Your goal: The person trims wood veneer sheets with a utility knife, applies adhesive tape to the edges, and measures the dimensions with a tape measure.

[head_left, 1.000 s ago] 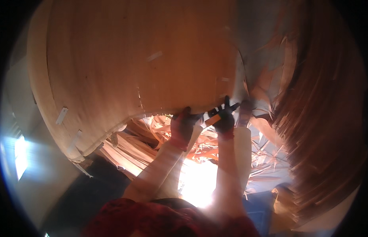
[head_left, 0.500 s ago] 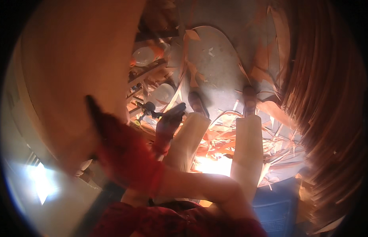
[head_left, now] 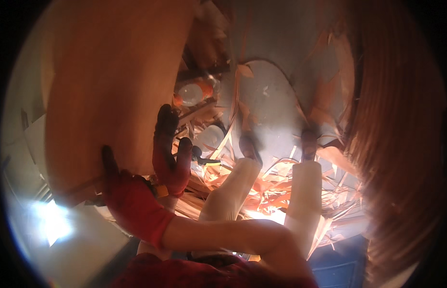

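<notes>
Two red-gloved hands meet at the lower edge of one big wood sheet (head_left: 113, 86) filling the upper left: the right hand (head_left: 132, 201), arm crossing from lower right, presses flat, fingers spread; the left hand (head_left: 170, 153) grips its edge. Two pale trouser legs (head_left: 233, 192) stand amid wood scraps (head_left: 262, 187) at centre, leaving little room
</notes>
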`<state>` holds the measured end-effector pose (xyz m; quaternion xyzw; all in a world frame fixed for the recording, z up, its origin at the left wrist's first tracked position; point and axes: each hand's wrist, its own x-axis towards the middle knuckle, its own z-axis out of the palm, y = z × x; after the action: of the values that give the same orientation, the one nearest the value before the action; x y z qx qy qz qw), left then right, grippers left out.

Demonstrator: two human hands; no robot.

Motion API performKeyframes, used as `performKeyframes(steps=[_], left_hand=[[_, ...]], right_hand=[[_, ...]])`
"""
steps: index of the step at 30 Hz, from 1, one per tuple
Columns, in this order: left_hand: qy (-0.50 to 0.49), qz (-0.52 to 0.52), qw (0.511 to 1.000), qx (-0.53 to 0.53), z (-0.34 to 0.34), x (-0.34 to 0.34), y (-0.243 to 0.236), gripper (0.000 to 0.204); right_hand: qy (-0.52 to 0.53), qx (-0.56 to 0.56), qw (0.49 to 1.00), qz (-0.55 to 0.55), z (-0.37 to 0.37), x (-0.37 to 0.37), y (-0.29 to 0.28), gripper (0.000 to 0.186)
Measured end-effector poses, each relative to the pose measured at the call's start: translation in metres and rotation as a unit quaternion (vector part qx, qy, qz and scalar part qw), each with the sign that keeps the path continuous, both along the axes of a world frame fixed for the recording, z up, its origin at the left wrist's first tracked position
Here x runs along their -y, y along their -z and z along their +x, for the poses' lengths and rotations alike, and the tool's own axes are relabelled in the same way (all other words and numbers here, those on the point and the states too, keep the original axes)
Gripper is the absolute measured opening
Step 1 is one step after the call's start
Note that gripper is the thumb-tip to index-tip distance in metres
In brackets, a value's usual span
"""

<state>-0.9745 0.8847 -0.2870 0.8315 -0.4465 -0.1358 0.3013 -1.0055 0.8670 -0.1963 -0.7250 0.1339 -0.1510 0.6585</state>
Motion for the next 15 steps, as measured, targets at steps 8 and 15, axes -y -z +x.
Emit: performKeyframes(steps=[8,15], left_hand=[[-0.043,0.096,0.989,0.105,0.033,0.005,-0.156,0.050],[-0.140,0.368,0.812,0.431,0.104,0.009,-0.236,0.064]], right_hand=[[-0.127,-0.041,0.984,-0.117,0.035,0.015,-0.131,0.056],[-0.119,-0.015,0.981,-0.152,0.111,-0.049,-0.185,0.032]])
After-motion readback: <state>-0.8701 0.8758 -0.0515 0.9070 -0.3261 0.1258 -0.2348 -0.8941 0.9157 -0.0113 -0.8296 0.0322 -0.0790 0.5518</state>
